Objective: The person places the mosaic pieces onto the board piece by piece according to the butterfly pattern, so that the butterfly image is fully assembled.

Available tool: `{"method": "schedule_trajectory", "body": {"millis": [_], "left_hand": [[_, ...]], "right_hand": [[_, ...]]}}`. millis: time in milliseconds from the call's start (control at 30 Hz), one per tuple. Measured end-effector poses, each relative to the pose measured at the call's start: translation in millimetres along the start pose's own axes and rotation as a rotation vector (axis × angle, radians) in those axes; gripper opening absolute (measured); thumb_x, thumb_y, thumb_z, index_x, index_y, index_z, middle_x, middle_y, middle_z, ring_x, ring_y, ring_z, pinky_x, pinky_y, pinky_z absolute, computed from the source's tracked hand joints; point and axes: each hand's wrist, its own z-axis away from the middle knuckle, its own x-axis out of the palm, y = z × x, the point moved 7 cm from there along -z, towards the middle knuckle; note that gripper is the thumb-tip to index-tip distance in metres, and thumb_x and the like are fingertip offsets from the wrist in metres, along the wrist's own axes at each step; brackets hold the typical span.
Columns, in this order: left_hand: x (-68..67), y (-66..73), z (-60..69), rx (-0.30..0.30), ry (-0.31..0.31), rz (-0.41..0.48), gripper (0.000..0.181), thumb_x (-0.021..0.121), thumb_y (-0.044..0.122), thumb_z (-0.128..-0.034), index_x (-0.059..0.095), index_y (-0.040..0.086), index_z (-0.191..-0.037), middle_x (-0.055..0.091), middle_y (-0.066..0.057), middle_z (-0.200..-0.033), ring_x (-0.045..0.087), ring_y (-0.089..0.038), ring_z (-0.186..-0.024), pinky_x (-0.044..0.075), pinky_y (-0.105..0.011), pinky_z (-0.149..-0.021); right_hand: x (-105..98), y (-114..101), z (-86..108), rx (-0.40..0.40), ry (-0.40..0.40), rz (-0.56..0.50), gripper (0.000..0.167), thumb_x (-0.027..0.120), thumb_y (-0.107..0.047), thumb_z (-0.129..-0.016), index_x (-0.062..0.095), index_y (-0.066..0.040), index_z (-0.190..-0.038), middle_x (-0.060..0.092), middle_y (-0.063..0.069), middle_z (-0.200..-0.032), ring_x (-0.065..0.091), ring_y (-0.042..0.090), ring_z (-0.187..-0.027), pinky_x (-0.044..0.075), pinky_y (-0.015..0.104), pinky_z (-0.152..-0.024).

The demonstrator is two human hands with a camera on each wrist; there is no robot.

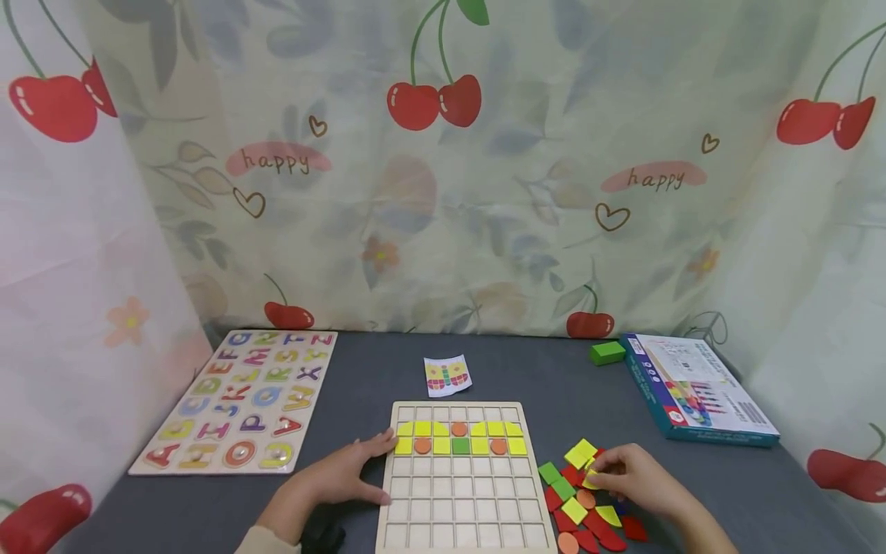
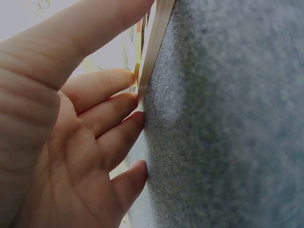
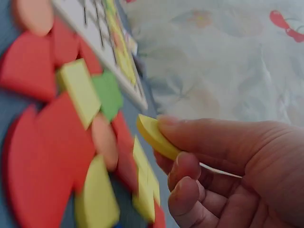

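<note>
Right wrist view: yellow piece (image 3: 154, 137), flat-faced, thick-edged, tapering to a point, mid-frame. Right hand (image 1: 633, 477) grasps it, thumb against fingers; in the head view it is lower right, at the heap of loose pieces (image 1: 607, 531) (red, yellow, green, orange). Left hand (image 1: 332, 477), lower centre-left: fingers extended, grasping nothing, fingertips at the left edge of the grid board (image 1: 464, 512), pale wood, bottom centre.

Surface: dark grey table (image 1: 360, 377), cloth-like texture. Behind and at both sides, pale curtain (image 1: 519, 254) printed with cherries, leaves, hearts; "happy" twice.

Counts: pieces set in the grid board, 14, in two rows of seven: ten yellow, three orange discs, one green. One picture card (image 1: 447, 375), centre; one letter board (image 1: 231, 433), left; one box (image 1: 706, 388), right. Heap overlaps; total uncertain.
</note>
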Motion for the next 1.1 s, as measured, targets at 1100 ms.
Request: {"method": "schedule_trajectory", "body": {"millis": [1100], "left_hand": [[0.5, 1.7, 1.9, 0.001, 0.006, 0.019, 0.086, 0.077, 0.042, -0.0714, 0.038, 0.014, -0.143, 0.026, -0.010, -0.154, 0.016, -0.047, -0.139, 0.016, -0.065, -0.108]], "right_hand": [[131, -129, -119.4, -0.209, -0.090, -0.227, 0.013, 0.071, -0.009, -0.081, 0.065, 0.002, -0.083, 0.064, 0.002, -0.067, 0.059, 0.009, -0.057, 0.053, 0.022, -0.056]]}}
